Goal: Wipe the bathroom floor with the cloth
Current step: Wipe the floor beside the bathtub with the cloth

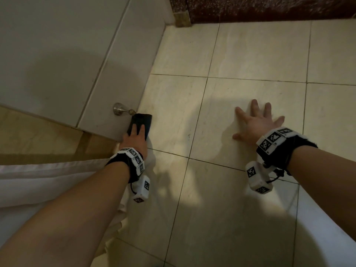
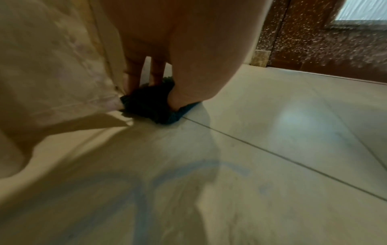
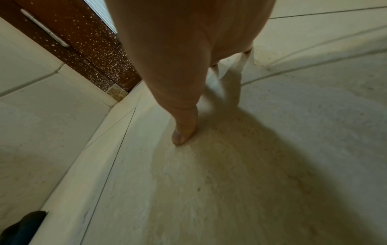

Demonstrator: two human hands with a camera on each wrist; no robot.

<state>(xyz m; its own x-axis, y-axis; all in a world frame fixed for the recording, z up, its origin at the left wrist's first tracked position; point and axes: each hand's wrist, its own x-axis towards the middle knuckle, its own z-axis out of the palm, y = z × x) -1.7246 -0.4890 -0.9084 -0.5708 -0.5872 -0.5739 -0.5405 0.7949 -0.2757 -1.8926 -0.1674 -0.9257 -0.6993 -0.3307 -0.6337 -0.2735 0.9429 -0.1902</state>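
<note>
A dark folded cloth (image 1: 147,120) lies on the pale tiled floor (image 1: 240,54) where it meets the left wall. My left hand (image 1: 135,138) presses down on it with straight fingers. In the left wrist view the fingers (image 2: 134,74) and thumb stand on the dark cloth (image 2: 146,106). My right hand (image 1: 256,122) lies flat on the bare floor to the right, fingers spread, holding nothing. In the right wrist view its thumb (image 3: 185,131) touches the floor tile (image 3: 209,190), and the dark cloth (image 3: 23,227) shows at the lower left corner.
A metal doorstop (image 1: 120,109) sticks out of the wall base just beyond the cloth. A dark red speckled door (image 1: 269,8) closes off the far side. White fabric (image 1: 48,180) hangs at the near left, under my left forearm.
</note>
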